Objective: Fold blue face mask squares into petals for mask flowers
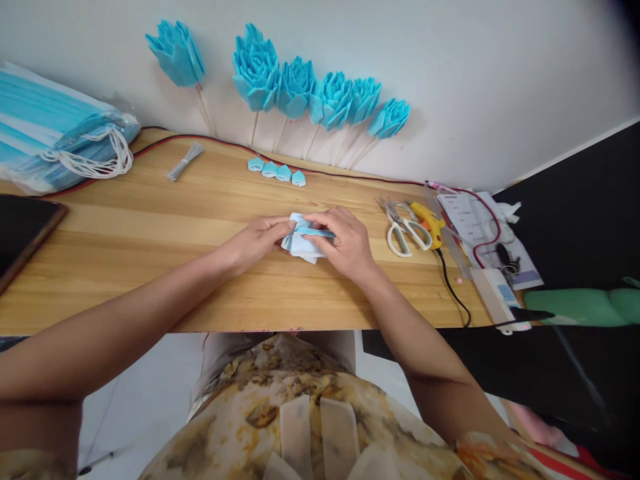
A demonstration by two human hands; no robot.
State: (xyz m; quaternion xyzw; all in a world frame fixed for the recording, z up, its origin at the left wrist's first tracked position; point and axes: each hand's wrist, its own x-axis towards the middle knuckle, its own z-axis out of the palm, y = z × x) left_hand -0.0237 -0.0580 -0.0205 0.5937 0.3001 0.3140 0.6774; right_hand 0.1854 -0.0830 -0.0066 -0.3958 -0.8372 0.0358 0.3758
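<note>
Over the middle of the wooden table, my left hand (260,241) pinches the left side of a small folded piece of blue and white mask fabric (304,248). My right hand (345,241) is closed on the same fabric from the right, thumb and fingers along a narrow blue fold. Part of the piece is hidden behind my fingers. Beyond my hands, several small folded blue petals (270,169) lie in a row. Several blue fabric flowers (256,70) on thin sticks lean against the wall behind them.
At left lie a bag of blue face masks (55,127), a bundle of thin strips (185,161) and a dark tablet (25,230). To the right are white-handled scissors (407,233), a yellow glue gun (429,223), a power strip (499,297), papers (463,213) and a green bottle (580,305).
</note>
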